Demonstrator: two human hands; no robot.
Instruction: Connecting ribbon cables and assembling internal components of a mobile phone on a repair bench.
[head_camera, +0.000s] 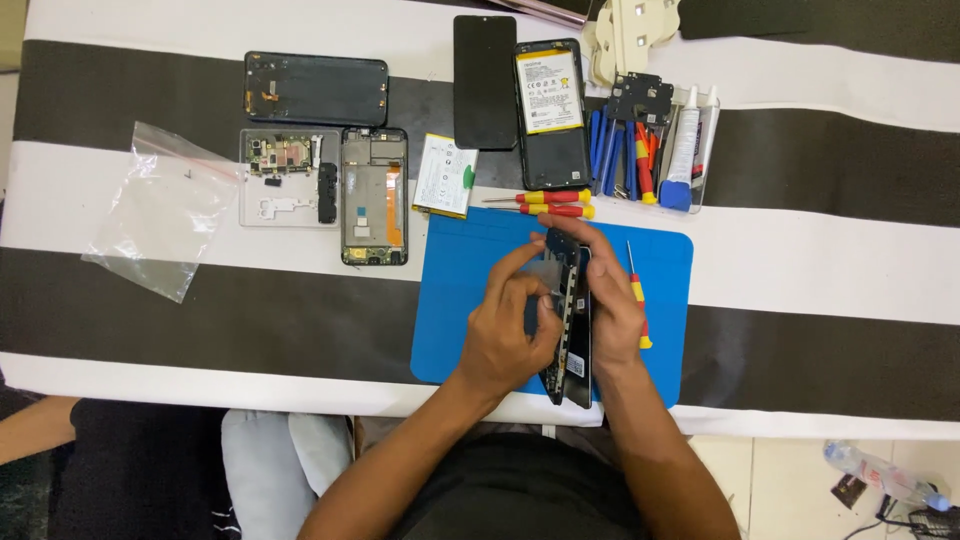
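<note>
A: Both hands on one phone (572, 330), tilted on edge over blue mat (470, 250). Left hand (505, 335) pinches its inner face; right hand (605, 300) grips the far side.

B: Step looks like freeing an internal part. Next likely needs steady bracing and a careful lift.

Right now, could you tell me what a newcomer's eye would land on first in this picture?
First, the two hands, left hand and right hand, holding an opened phone on edge over the blue mat at centre. Next, the dismantled phone frames and battery laid out above on the striped cloth, beside a tray of blue and red tools.
</note>
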